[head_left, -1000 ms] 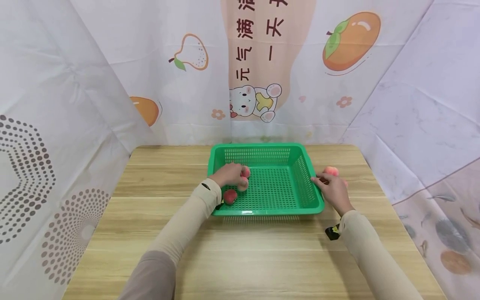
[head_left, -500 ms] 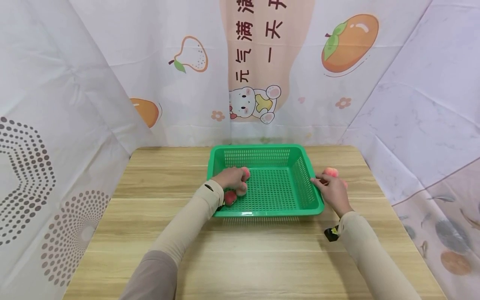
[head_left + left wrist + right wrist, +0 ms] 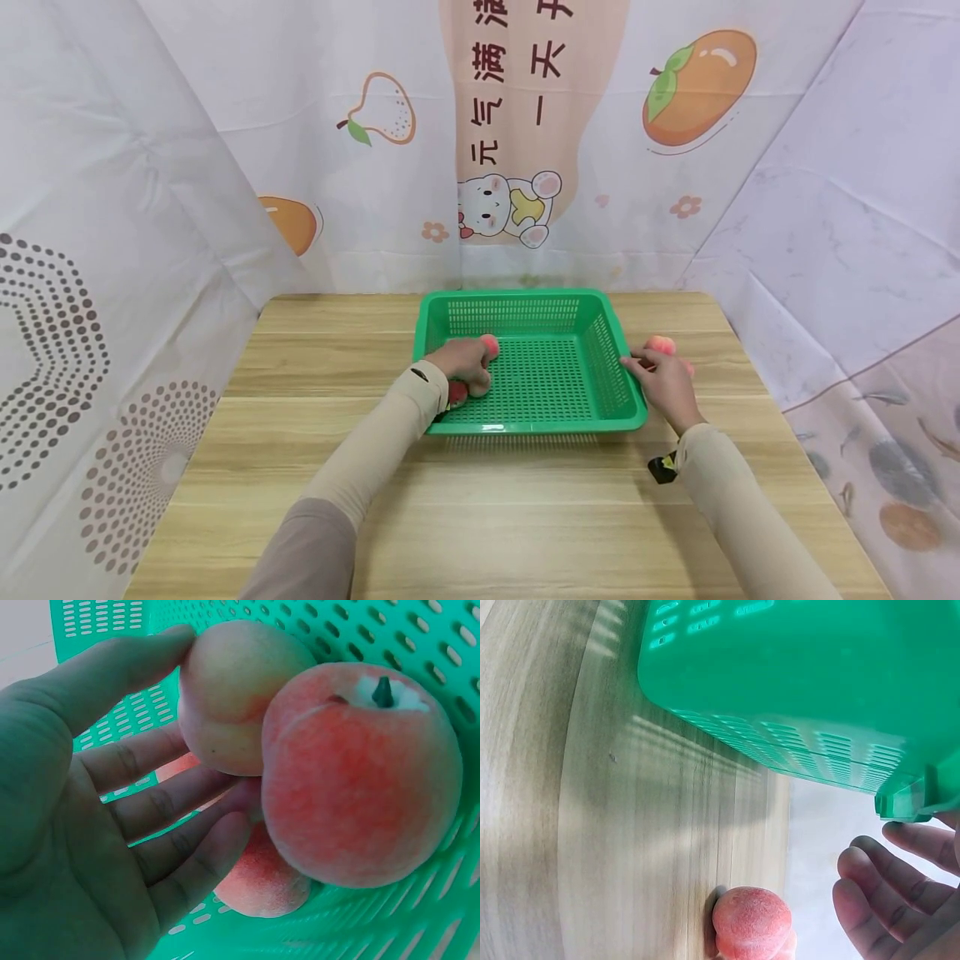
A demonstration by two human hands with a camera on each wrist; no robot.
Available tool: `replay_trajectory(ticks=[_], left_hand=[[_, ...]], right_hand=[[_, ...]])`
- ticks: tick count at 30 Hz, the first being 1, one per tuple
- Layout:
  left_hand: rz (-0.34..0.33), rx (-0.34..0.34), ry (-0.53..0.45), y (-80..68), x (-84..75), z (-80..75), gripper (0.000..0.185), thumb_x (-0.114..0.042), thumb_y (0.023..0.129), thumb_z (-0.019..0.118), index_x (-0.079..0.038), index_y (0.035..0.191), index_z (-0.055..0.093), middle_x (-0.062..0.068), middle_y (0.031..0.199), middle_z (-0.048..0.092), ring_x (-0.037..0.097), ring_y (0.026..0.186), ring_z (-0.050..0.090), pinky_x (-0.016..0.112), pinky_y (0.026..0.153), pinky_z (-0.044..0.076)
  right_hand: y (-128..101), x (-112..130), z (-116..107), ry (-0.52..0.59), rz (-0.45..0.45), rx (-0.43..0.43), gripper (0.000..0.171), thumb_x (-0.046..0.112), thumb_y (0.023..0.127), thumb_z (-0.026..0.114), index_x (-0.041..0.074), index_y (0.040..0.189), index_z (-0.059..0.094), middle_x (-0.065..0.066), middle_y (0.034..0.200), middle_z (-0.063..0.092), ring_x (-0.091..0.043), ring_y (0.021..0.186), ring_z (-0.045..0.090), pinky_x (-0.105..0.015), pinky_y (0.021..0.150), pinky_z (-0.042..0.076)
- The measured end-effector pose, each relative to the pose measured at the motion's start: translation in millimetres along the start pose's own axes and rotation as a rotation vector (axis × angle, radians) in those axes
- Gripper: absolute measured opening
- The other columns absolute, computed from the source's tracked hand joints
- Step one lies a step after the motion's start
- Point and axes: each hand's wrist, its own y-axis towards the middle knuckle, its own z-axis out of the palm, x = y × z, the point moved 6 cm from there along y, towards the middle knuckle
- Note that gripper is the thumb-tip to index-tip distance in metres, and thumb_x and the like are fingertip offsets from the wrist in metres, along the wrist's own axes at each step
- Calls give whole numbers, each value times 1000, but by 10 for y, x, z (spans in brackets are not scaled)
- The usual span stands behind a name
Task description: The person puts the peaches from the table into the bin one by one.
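A green plastic basket stands on the table with three peaches at its left end. My left hand is inside it, holding a pale peach between thumb and fingers. In the left wrist view a red peach with a green stem sits right beside the pale one, and another peach shows partly behind the fingers. My right hand pinches the basket's right rim, thumb on the inner side. In the right wrist view its fingers are bent under the rim, mostly off the basket's outer wall.
Outside the basket, just beyond my right hand, peaches lie on the wooden table; one is partly hidden by the hand. Printed cloth curtains enclose the table at the back and sides.
My left hand has moved slightly toward me inside the basket, the pale peach with it. The red peach is now more covered by the hand and wrist. The right hand stays on the rim.
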Motion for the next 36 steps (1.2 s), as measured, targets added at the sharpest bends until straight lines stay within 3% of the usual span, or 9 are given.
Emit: replay_trajectory(ticks=[4, 8, 13, 16, 20, 24, 27, 31, 36], left_hand=[[10, -10, 42, -14, -2, -3, 28, -17, 86, 67, -19, 64, 50, -4, 65, 38, 15, 64, 36, 29, 61, 33], [1, -16, 16, -32, 1, -16, 15, -19, 87, 67, -18, 74, 58, -3, 73, 47, 16, 71, 42, 30, 65, 37], [-11, -10, -25, -27, 3, -14, 25, -17, 89, 64, -18, 69, 50, -3, 68, 39, 16, 66, 35, 29, 61, 32], [-10, -10, -14, -26, 0, -11, 23, -20, 91, 65, -17, 72, 53, -3, 68, 40, 15, 66, 35, 29, 60, 32], [-12, -18, 13, -39, -8, -15, 13, -25, 91, 67, -15, 84, 62, -4, 75, 47, 15, 71, 41, 29, 65, 37], [-20, -20, 14, -44, -10, -15, 11, -23, 89, 67, -16, 82, 61, -3, 74, 47, 16, 70, 41, 29, 64, 37], [-31, -15, -13, -53, -10, -19, 14, -20, 88, 65, -17, 78, 57, -3, 73, 44, 16, 68, 40, 29, 62, 36], [-59, 9, -120, -67, 2, -7, 26, -14, 88, 63, -18, 69, 46, -1, 68, 35, 17, 64, 35, 31, 60, 32], [-84, 34, -285, -103, -4, 15, 24, -8, 90, 61, -14, 73, 46, 1, 62, 37, 20, 61, 36, 32, 58, 34]], right_hand=[[1, -11, 5, -8, 3, -2, 42, 33, 98, 59, -4, 115, 67, -23, 98, 71, -32, 85, 66, -45, 73, 53], [2, -13, 8, -5, 12, 3, 43, 33, 98, 59, -4, 116, 67, -23, 100, 71, -31, 86, 67, -43, 73, 53], [5, -7, 4, 3, 19, 7, 42, 33, 97, 60, -4, 116, 67, -22, 99, 71, -30, 86, 67, -37, 72, 52], [11, -7, 5, 2, 15, 5, 44, 34, 97, 60, -5, 116, 67, -22, 98, 71, -30, 85, 66, -35, 70, 51], [11, -11, 9, 3, 21, -4, 42, 33, 97, 61, -4, 115, 67, -22, 98, 72, -30, 86, 67, -39, 71, 53], [-1, -6, 8, 5, 24, -7, 40, 31, 97, 61, -4, 115, 67, -22, 100, 72, -32, 87, 68, -43, 73, 54], [-7, 1, 4, 6, 18, 0, 42, 32, 98, 60, -5, 115, 67, -24, 100, 71, -33, 88, 67, -41, 73, 53], [-3, -5, 3, 7, 14, -1, 43, 33, 98, 59, -6, 115, 67, -23, 100, 71, -33, 88, 67, -40, 73, 53], [-4, -9, 4, 3, 11, -8, 41, 32, 97, 60, -4, 114, 68, -22, 100, 72, -33, 87, 68, -42, 74, 54]])
